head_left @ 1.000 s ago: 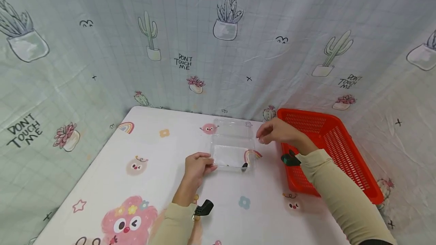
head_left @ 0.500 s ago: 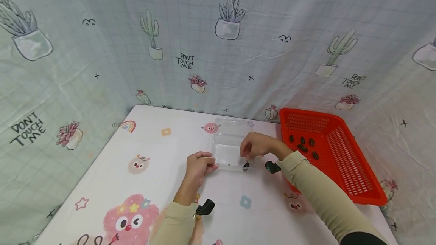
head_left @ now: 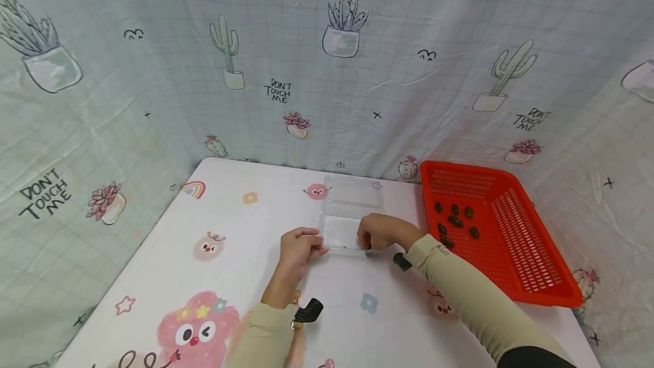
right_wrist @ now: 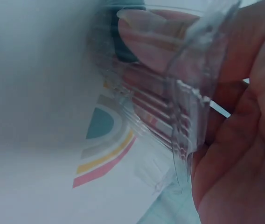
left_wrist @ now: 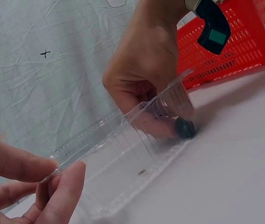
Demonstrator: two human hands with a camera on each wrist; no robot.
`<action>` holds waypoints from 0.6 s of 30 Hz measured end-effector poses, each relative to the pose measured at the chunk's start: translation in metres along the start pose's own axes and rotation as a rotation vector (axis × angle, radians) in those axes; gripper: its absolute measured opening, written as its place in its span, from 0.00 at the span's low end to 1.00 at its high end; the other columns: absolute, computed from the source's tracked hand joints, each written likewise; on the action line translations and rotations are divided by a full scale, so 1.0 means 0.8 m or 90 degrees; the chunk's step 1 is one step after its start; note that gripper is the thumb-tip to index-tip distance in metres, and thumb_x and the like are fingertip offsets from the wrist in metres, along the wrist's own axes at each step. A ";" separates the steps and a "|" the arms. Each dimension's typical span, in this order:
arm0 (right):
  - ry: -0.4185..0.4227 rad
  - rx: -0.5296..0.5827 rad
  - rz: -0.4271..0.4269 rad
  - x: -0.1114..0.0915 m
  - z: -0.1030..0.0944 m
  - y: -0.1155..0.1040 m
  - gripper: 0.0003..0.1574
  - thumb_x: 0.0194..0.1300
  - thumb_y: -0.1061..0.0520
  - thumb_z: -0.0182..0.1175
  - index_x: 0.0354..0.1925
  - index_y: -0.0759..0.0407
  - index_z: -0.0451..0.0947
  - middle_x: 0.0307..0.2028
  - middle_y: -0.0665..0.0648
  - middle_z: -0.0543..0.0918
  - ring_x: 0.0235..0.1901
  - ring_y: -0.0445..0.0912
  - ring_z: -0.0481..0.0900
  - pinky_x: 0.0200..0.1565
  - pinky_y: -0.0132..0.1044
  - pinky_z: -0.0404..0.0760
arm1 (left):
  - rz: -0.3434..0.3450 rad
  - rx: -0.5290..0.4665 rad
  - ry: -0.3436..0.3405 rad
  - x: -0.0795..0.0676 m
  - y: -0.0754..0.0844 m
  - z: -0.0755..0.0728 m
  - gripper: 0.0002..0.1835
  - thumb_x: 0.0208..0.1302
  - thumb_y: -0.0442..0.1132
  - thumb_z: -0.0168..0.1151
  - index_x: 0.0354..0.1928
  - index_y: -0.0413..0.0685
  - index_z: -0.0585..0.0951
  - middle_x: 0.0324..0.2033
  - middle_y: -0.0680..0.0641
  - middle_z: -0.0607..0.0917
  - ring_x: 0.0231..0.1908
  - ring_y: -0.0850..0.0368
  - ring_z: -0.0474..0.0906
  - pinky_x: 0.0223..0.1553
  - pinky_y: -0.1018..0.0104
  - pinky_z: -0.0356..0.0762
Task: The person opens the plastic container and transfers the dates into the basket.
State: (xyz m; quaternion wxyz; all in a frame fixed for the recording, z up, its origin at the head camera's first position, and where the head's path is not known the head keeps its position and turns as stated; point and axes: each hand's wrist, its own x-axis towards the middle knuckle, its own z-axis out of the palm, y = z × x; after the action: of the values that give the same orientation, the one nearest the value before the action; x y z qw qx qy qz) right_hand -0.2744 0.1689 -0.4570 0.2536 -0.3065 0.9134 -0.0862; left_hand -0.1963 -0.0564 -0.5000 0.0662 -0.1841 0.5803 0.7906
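Note:
A clear plastic box with its lid folded back lies on the table. My left hand pinches the box's near left rim between thumb and fingers. Inside the box's near right corner, my right hand reaches down with curled fingers. Its fingertips hold a small dark, rounded piece, seen through the clear wall in the left wrist view. Most of that piece is hidden by the fingers in the head view. A tiny brownish fleck shows at the box's bottom.
To the right stands a red slotted plastic basket, with several small dark green oval pieces on its floor. A patterned curtain hangs behind the white printed table.
My right hand has moved left and down from beside the basket into the box, and its fingertips have closed on the dark piece. My left hand keeps its grip on the rim.

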 end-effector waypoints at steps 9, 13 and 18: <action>-0.010 -0.030 0.021 -0.002 0.003 -0.008 0.15 0.60 0.72 0.64 0.31 0.52 0.87 0.30 0.50 0.83 0.34 0.46 0.76 0.42 0.39 0.86 | 0.004 -0.001 -0.001 0.001 -0.003 0.002 0.16 0.64 0.22 0.64 0.54 0.23 0.78 0.26 0.46 0.82 0.25 0.59 0.82 0.32 0.68 0.92; 0.007 -0.025 0.002 -0.004 0.002 -0.010 0.13 0.61 0.71 0.65 0.33 0.54 0.89 0.30 0.50 0.85 0.32 0.45 0.76 0.41 0.38 0.87 | 0.005 -0.003 0.001 0.001 -0.003 0.002 0.16 0.64 0.22 0.64 0.54 0.23 0.78 0.25 0.46 0.81 0.25 0.59 0.82 0.31 0.68 0.92; 0.073 0.048 -0.010 -0.012 -0.008 -0.009 0.11 0.62 0.70 0.66 0.37 0.56 0.88 0.34 0.52 0.85 0.35 0.46 0.77 0.44 0.39 0.87 | 0.005 0.002 -0.001 0.001 -0.001 0.002 0.17 0.64 0.23 0.64 0.54 0.24 0.78 0.25 0.46 0.81 0.25 0.59 0.82 0.32 0.68 0.92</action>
State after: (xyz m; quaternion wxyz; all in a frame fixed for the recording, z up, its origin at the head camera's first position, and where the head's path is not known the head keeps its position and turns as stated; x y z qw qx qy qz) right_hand -0.2676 0.1685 -0.4453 0.2117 -0.2985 0.9201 -0.1396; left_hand -0.1972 -0.0543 -0.5009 0.0643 -0.1811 0.5824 0.7899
